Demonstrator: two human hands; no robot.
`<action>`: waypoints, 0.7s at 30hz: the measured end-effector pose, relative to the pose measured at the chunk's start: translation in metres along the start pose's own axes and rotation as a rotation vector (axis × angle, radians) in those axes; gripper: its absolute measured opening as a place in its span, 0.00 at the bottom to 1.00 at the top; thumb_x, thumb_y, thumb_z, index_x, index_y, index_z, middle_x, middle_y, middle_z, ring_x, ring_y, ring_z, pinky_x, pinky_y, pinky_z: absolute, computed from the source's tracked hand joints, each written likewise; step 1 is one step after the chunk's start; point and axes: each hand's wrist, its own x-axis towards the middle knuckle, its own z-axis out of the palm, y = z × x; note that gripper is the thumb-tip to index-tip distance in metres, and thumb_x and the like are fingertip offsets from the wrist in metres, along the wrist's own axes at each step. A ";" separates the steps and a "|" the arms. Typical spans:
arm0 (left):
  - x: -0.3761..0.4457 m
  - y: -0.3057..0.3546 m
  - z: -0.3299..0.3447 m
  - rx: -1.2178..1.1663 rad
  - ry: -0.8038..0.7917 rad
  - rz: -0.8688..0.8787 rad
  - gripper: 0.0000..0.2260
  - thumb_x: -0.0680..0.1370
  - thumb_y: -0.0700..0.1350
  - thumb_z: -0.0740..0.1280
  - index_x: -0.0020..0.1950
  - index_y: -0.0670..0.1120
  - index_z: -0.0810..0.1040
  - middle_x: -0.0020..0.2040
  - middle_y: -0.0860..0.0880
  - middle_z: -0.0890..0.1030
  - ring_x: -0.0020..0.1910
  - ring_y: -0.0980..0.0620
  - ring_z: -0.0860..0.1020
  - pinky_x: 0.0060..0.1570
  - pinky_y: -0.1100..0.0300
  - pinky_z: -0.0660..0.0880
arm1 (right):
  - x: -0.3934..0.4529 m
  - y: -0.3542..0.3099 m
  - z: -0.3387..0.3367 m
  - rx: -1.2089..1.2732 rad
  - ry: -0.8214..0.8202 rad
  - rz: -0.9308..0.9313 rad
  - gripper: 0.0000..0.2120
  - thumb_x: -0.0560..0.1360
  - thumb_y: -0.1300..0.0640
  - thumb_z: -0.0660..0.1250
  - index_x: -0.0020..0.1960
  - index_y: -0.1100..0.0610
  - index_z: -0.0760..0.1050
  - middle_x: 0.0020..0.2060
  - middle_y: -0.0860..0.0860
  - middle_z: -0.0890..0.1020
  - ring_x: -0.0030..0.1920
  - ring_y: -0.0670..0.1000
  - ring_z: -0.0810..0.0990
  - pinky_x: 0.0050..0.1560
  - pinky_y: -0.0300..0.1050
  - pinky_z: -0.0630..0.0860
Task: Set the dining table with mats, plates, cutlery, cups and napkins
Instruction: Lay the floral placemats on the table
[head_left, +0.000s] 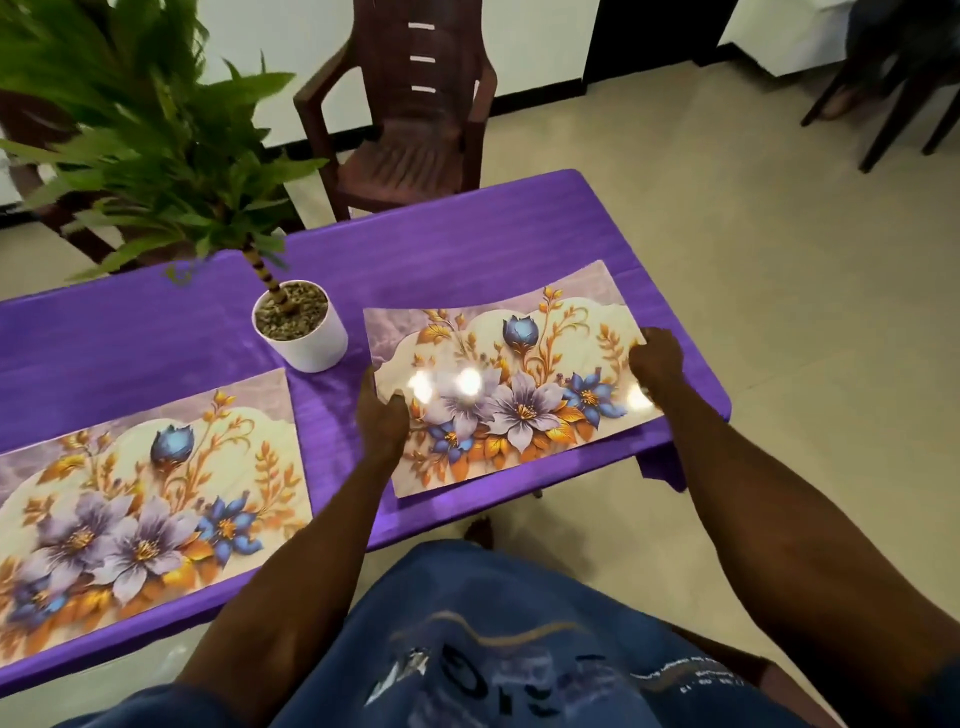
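Head view showed left hand (382, 415) and right hand (655, 358) pinching the second mat's (511, 384) ends at frame centre-right on the desk (441, 244); sliding it left might tip the plant pot (301, 332).

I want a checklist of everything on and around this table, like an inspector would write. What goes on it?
Surface: table under a purple cloth.
Job's things: left floral mat lies flat; right floral mat is held at both short edges, its far edge bowed. No plates, cutlery, cups or napkins seen.
Clutter: potted plant in a white pot stands between the mats, nearer the far side.
Hands: left hand grips the right mat's left edge; right hand grips its right edge.
Cables: nothing seen.
Surroundings: brown plastic chair behind the table, beige tiled floor, dark chair legs at top right.
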 end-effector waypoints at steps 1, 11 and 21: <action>0.000 -0.001 0.004 0.009 -0.003 -0.015 0.25 0.74 0.34 0.63 0.71 0.45 0.70 0.64 0.44 0.78 0.61 0.46 0.76 0.59 0.54 0.74 | 0.010 0.005 0.002 -0.016 -0.009 0.011 0.27 0.59 0.57 0.53 0.52 0.65 0.80 0.51 0.64 0.81 0.54 0.64 0.79 0.52 0.50 0.74; -0.010 -0.013 0.025 0.275 0.045 -0.081 0.21 0.76 0.42 0.66 0.69 0.48 0.71 0.63 0.44 0.79 0.60 0.43 0.77 0.57 0.52 0.72 | 0.031 0.023 0.001 -0.159 -0.019 0.095 0.16 0.72 0.68 0.63 0.58 0.68 0.76 0.58 0.65 0.79 0.60 0.65 0.77 0.57 0.50 0.73; -0.038 -0.024 0.041 0.602 0.147 0.000 0.25 0.75 0.45 0.71 0.68 0.37 0.70 0.63 0.34 0.70 0.63 0.35 0.68 0.59 0.48 0.68 | 0.033 0.044 0.000 -0.418 0.012 -0.169 0.22 0.74 0.62 0.66 0.67 0.62 0.70 0.64 0.65 0.71 0.64 0.64 0.71 0.62 0.56 0.70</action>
